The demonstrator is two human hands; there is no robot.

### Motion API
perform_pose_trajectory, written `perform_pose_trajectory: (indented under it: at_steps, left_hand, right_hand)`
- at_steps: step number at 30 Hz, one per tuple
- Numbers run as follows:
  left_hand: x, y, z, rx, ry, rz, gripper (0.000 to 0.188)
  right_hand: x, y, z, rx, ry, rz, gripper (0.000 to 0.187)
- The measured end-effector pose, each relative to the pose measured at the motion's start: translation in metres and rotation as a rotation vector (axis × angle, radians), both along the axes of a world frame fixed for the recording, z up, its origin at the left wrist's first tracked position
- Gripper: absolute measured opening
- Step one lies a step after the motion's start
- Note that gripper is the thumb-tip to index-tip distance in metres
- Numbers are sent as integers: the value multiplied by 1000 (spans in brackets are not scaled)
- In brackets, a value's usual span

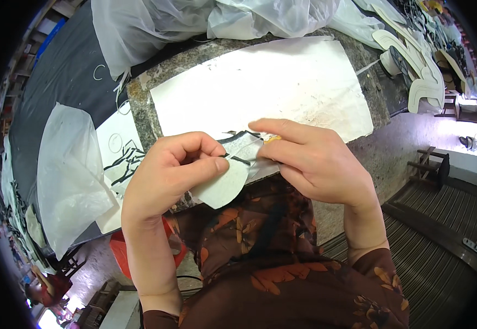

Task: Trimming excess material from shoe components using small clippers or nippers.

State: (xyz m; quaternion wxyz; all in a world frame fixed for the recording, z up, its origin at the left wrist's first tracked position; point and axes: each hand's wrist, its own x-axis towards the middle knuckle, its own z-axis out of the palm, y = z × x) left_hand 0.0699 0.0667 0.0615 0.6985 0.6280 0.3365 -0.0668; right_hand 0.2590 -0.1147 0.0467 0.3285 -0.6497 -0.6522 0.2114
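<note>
My left hand (pixel 175 164) pinches a pale, round-edged piece of material (pixel 222 187) between thumb and forefinger. Black edging shows along parts of this piece, which hangs over my lap at the near edge of the table. Opposite it, my right hand (pixel 318 162) has its fingers curled together, with the forefinger reaching out toward the piece. A small yellow thing (pixel 273 139) shows at these fingertips, too small to name. A thin pale strand (pixel 245 148) runs from the piece toward the right fingers; what they grip is mostly hidden.
A large white sheet (pixel 260 82) covers the worktop. Black strips (pixel 123 164) lie on paper at left, beside a clear plastic bag (pixel 68 181). More plastic (pixel 156 27) is heaped behind. A spool (pixel 393 60) and cream cut-out pieces (pixel 427 82) are at right. A red bag (pixel 120 255) hangs below.
</note>
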Motion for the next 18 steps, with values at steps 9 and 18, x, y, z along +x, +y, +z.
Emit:
perform_pose_trajectory:
  at_steps: [9, 18]
  left_hand:
    - [-7, -4, -7, -46, -62, 42, 15]
    - [-11, -3, -6, -118, -89, 76, 17]
  right_hand:
    - [-10, 7, 5, -83, -141, -119, 28]
    - [-11, 11, 0, 39, -144, -100, 19]
